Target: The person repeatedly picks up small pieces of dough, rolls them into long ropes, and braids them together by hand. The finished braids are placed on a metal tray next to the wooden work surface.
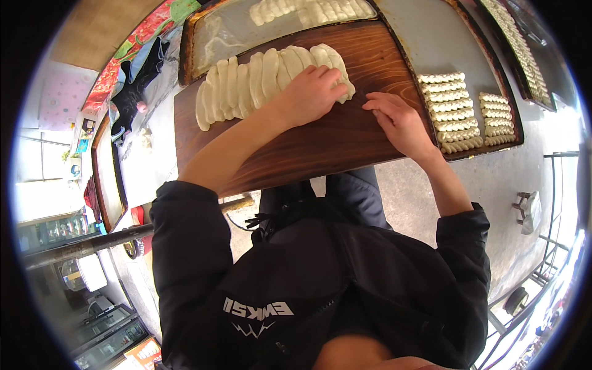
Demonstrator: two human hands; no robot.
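A row of pale dough strips point(249, 83), laid side by side, spans the upper part of a dark wooden board point(286, 152). My left hand point(314, 92) rests on the right end of this row, its fingers bent over the dough; whether they pinch a strip is hidden. Over the bare wood to the right of the dough is my right hand point(397, 118), thumb and fingers curled close together. I cannot tell whether anything small is between them. Twisted dough pieces point(451, 111) lie in stacked rows on a metal tray just right of that hand.
The right tray's dark rim point(497, 69) borders the board. Behind the board stands another metal tray point(222, 41) with dough strips and clear plastic film. A further tray of twisted dough point(518, 46) is at the far right. Dark cloth point(134, 92) lies at the left; a stool point(527, 210) stands lower right.
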